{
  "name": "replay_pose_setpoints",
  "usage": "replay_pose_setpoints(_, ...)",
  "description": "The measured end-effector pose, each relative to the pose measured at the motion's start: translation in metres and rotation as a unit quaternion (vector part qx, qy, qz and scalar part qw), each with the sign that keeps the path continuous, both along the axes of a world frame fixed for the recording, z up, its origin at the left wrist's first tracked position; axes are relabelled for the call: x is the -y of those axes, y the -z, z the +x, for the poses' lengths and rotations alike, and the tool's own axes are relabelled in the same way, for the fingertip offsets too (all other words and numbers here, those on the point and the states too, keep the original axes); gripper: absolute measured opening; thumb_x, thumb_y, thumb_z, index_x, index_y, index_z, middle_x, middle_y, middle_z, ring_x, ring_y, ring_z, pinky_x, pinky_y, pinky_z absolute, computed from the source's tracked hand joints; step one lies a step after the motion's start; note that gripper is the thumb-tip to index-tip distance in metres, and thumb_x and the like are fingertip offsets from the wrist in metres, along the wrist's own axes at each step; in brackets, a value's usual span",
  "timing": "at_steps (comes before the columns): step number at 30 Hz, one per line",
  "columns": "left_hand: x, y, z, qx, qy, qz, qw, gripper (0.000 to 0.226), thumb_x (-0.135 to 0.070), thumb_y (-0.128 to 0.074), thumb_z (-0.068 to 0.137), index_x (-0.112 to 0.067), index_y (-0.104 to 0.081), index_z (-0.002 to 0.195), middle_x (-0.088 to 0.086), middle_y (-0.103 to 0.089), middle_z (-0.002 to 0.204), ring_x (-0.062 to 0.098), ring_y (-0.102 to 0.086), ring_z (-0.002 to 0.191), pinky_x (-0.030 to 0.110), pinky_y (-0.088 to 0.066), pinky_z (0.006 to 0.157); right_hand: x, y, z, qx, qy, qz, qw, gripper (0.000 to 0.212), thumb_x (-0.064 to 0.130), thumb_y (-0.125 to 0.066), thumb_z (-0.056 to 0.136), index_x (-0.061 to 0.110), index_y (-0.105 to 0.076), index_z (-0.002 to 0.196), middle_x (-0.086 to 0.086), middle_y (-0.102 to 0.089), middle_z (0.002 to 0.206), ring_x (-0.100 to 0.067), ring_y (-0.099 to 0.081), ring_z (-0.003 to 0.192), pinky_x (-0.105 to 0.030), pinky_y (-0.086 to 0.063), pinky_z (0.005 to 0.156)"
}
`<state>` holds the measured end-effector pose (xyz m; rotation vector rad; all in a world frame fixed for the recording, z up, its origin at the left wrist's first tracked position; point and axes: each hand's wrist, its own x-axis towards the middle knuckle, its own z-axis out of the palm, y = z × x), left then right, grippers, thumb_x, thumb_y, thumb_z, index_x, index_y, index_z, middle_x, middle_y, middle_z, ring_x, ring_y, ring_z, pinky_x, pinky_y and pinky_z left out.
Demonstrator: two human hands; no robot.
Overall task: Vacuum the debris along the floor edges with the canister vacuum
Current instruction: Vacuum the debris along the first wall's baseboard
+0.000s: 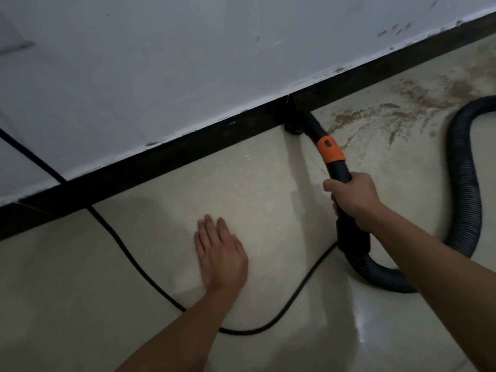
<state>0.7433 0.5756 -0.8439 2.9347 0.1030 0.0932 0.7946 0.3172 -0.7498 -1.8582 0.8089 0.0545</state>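
Right hand [351, 196] grips the wand [339, 170], left hand [220, 251] lies flat and empty; the nozzle [294, 124] meets the baseboard [188, 154], and brown debris [402, 103] rightward along the floor [241, 183] edge awaits vacuuming.

Pale floor [67, 291], black cord [236, 333], ribbed hose [467, 183], brown debris [418, 95]

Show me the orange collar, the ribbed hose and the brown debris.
orange collar [330, 149], head view, middle of the band.
ribbed hose [465, 167], head view, its upright stretch.
brown debris [429, 96], head view, dense patch near baseboard.
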Motion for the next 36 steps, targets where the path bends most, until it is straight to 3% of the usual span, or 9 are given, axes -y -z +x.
replay_pose_setpoints(6, 0.001, -0.002, 0.001, -0.009, 0.001, -0.003, 1.000, 0.054, -0.027, -0.027, 0.094, 0.001, -0.049, 0.135, 0.026, -0.041, 0.145, 0.040, -0.036, 0.135, 0.051, -0.028, 0.113, -0.036, -0.003, -0.025, -0.032, -0.188, -0.047, 0.980, 0.016, 0.026, -0.070, 0.071, 0.016, -0.060, 0.078, 0.001, -0.060, 0.052, -0.014, -0.053, 0.037, -0.024, -0.043, 0.042)
replay_pose_setpoints(10, 0.000, -0.003, 0.001, -0.012, 0.007, -0.006, 1.000, 0.052, -0.025, -0.032, 0.093, 0.001, -0.049, 0.135, 0.025, -0.040, 0.145, 0.040, -0.036, 0.136, 0.051, -0.027, 0.114, -0.033, -0.014, -0.018, -0.030, -0.146, -0.070, 0.986, 0.016, 0.024, -0.070, 0.075, 0.015, -0.061, 0.084, -0.005, -0.063, 0.060, -0.018, -0.055, 0.042, -0.026, -0.045, 0.046)
replay_pose_setpoints(16, -0.003, -0.005, 0.000, -0.011, 0.010, -0.007, 1.000, 0.052, -0.025, -0.034, 0.093, 0.003, -0.050, 0.134, 0.027, -0.041, 0.144, 0.041, -0.036, 0.135, 0.051, -0.026, 0.114, 0.000, -0.042, -0.044, -0.093, -0.202, -0.022, 0.975, 0.015, 0.016, -0.071, 0.075, 0.007, -0.060, 0.079, -0.001, -0.055, 0.046, -0.019, -0.049, 0.039, -0.025, -0.043, 0.042)
replay_pose_setpoints(21, -0.001, -0.006, 0.000, -0.007, 0.010, -0.022, 1.000, 0.054, -0.025, -0.032, 0.092, 0.004, -0.048, 0.135, 0.029, -0.039, 0.145, 0.042, -0.034, 0.136, 0.052, -0.023, 0.115, 0.059, -0.042, -0.106, -0.080, -0.106, -0.087, 0.987, 0.015, 0.014, -0.073, 0.077, 0.004, -0.062, 0.079, -0.004, -0.056, 0.046, -0.020, -0.051, 0.038, -0.030, -0.045, 0.043)
replay_pose_setpoints(27, -0.003, -0.009, -0.002, -0.023, 0.019, -0.021, 0.999, 0.050, -0.021, -0.035, 0.097, 0.003, -0.041, 0.140, 0.028, -0.032, 0.149, 0.041, -0.027, 0.140, 0.051, -0.017, 0.117, 0.097, -0.050, -0.153, -0.117, -0.075, -0.006, 0.990, 0.019, 0.013, -0.073, 0.078, 0.000, -0.061, 0.085, -0.007, -0.055, 0.052, -0.022, -0.049, 0.043, -0.030, -0.044, 0.045)
replay_pose_setpoints(36, -0.004, -0.006, -0.003, -0.021, 0.018, -0.033, 0.999, 0.048, -0.017, -0.047, 0.096, 0.005, -0.042, 0.138, 0.030, -0.032, 0.148, 0.043, -0.026, 0.139, 0.051, -0.016, 0.116, 0.129, -0.067, -0.228, -0.163, -0.068, 0.004, 0.984, 0.019, 0.009, -0.073, 0.079, -0.001, -0.058, 0.086, -0.010, -0.054, 0.055, -0.022, -0.049, 0.045, -0.029, -0.044, 0.045)
